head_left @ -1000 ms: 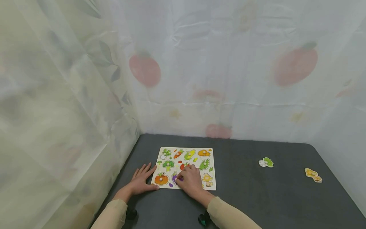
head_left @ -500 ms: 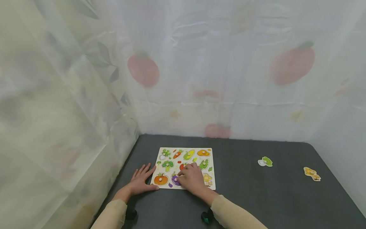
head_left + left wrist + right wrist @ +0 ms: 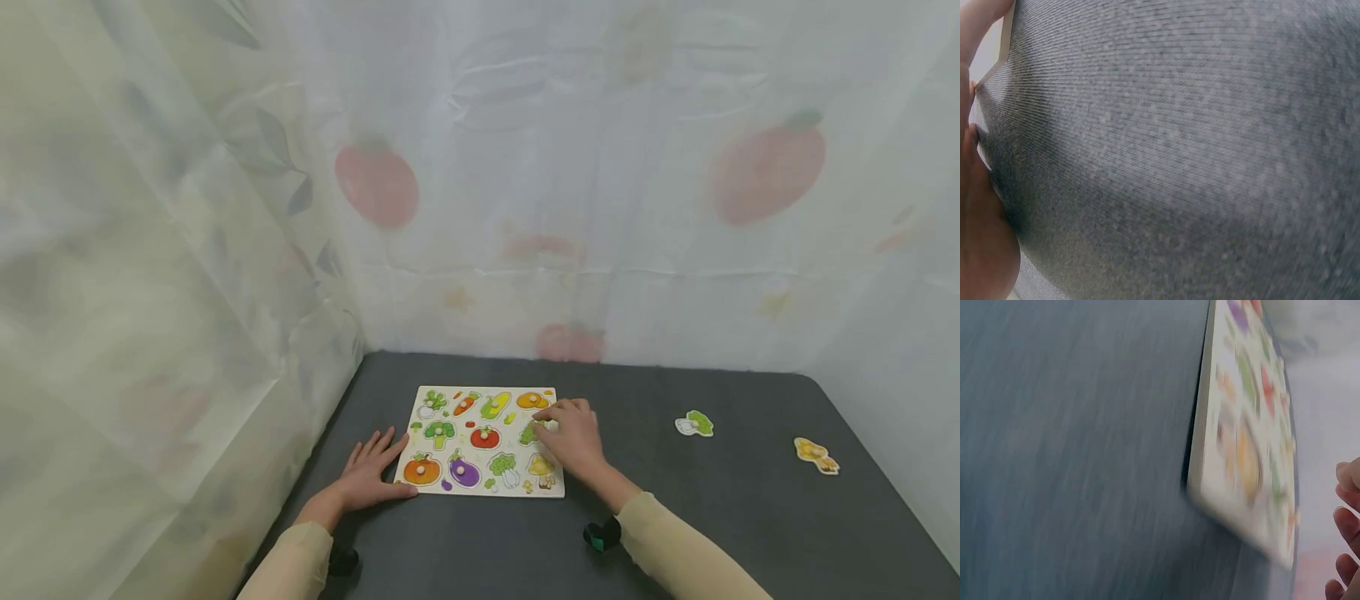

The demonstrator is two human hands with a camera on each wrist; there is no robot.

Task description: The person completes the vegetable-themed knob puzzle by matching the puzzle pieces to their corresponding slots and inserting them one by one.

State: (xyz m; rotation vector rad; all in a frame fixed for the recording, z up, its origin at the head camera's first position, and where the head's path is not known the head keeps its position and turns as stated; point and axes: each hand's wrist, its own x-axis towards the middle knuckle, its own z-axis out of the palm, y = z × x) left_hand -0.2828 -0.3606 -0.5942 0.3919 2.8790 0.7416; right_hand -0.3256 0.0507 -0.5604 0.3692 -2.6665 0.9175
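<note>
A pale vegetable puzzle board (image 3: 486,493) lies flat on the dark table. Its knobbed pieces include an eggplant (image 3: 464,471), a tomato (image 3: 485,437) and a pumpkin (image 3: 422,471). My left hand (image 3: 366,481) rests with spread fingers at the board's left edge, the thumb by the near corner. Over the right edge hovers my right hand (image 3: 576,437), fingers loosely bent, partly covering a green piece (image 3: 528,433). Nothing shows between those fingers (image 3: 1349,526) in the right wrist view. On the board, the cabbage picture (image 3: 504,469) and mushroom picture (image 3: 542,469) show no knobs.
A loose cabbage piece (image 3: 694,423) lies on the table (image 3: 735,500) right of the board. Farther right is a loose mushroom piece (image 3: 817,456). Printed curtains (image 3: 480,167) stand behind the table and along its left side.
My right hand has left the eggplant and moved right to the board's right edge, uncovering the tomato and the cabbage picture. The left hand stays put.
</note>
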